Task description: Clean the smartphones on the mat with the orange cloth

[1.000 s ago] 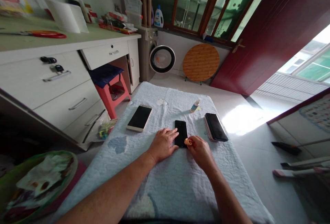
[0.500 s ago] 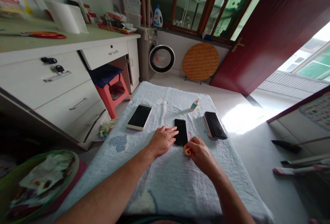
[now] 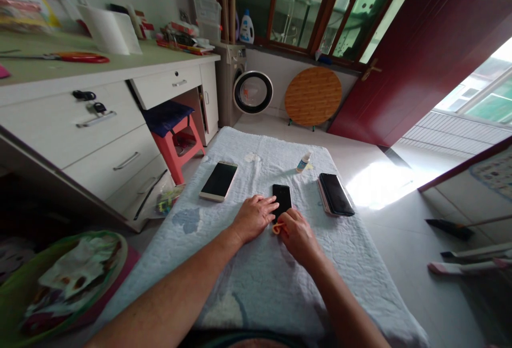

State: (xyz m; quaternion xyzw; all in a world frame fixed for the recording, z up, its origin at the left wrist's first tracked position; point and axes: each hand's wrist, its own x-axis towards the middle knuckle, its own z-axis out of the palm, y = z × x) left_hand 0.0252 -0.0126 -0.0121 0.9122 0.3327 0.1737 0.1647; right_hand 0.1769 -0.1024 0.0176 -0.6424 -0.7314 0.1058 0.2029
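Note:
A black smartphone (image 3: 282,195) lies face up on the pale blue cloth-covered table (image 3: 256,294). My left hand (image 3: 256,216) rests flat with its fingers spread, the tips touching the phone's left edge. Over the phone's lower end, my right hand (image 3: 296,230) is closed on a folded orange cloth (image 3: 277,228), much of which my fingers hide. To the left lies a larger phone (image 3: 218,181) with a light frame. A dark phone in a folding case (image 3: 336,195) lies to the right. Beyond the middle phone, a small spray bottle (image 3: 303,163) stands on the cloth.
A white desk (image 3: 108,140) with drawers runs along the left, a red stool (image 3: 178,150) under it. A bin with crumpled tissues (image 3: 124,252) stands at lower left. Behind the table are a washing machine with its door open (image 3: 253,92) and a round wooden tabletop (image 3: 313,96).
My right hand has moved left with the orange cloth, from the phone's lower right corner across its lower end. My left hand stays against the phone's left edge.

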